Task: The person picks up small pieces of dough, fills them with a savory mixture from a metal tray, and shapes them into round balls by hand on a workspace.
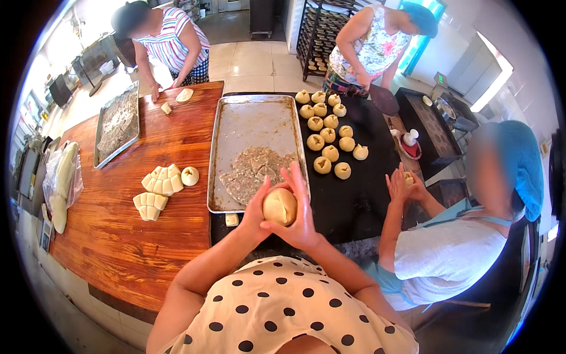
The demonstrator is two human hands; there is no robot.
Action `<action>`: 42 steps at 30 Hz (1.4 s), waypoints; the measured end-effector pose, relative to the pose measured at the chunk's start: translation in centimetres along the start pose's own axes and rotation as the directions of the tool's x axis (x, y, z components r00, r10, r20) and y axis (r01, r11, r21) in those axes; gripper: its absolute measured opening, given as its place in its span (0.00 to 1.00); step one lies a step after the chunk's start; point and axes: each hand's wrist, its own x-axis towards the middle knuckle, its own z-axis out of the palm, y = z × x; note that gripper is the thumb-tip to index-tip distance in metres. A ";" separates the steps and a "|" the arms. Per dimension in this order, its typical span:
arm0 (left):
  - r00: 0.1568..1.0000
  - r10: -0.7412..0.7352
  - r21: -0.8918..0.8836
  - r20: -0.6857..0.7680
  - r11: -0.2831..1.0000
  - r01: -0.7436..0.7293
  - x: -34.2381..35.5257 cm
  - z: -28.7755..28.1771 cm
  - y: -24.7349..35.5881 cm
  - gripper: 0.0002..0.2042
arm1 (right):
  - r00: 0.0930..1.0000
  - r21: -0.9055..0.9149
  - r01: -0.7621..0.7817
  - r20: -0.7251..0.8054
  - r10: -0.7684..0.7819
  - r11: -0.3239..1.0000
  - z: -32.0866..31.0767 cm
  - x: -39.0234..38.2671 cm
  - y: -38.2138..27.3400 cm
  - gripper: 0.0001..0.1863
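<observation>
Between my two palms, at the near edge of a metal tray, sits a round ball of dough [279, 207] with a seam on its right side. My left hand [258, 213] cups it from the left, and my right hand [302, 211] wraps its right side with the fingers pointing up and away. Just beyond my hands, the tray [247, 112] holds a spread mound of crumbly brown filling [256, 171]. A small pale dough piece [232, 220] lies by the tray's near edge.
Several filled dough balls [331, 154] stand on the black surface to the right. Cut dough pieces [163, 180] and a long dough roll [61, 194] in plastic lie on the wooden table [118, 248]. A second filling tray [134, 137] is far left. Three co-workers stand around, one close right.
</observation>
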 end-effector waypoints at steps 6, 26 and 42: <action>0.995 -0.091 0.011 0.034 0.996 0.090 0.1 1.1 -0.7 0.31 | 0.947 -0.165 0.287 0.198 -0.254 0.944 -1.1 0.8 0.6 0.30; 0.981 -0.039 0.432 -0.192 0.894 0.120 -0.1 1.6 -2.0 0.26 | 0.981 -0.245 0.184 0.104 -0.163 0.952 -3.8 -0.3 1.7 0.22; 0.943 -0.096 0.113 -0.319 0.984 0.138 2.1 -1.4 -4.8 0.18 | 0.997 -0.295 -0.075 -0.047 0.064 0.953 -3.6 -3.1 4.6 0.29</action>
